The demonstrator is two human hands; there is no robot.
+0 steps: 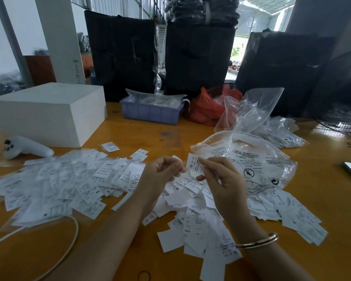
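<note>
A small white size label marked XL (194, 164) is held upright above the wooden table (114, 250). My right hand (221, 183) pinches its right edge between thumb and fingers. My left hand (160, 171) is curled beside the label's left edge and pinches a small white piece; what that piece is I cannot tell. Below both hands lies a loose heap of white labels (201, 218). To the left spreads a wide pile of labels in small clear sleeves (69, 185).
A large clear printed plastic bag (251, 159) lies right of my hands. Behind stand a white box (49, 112), a blue tray (150, 112), a red bag (207, 108) and black bags (199, 57). A white handheld device (26, 148) and a cable (69, 246) lie at left.
</note>
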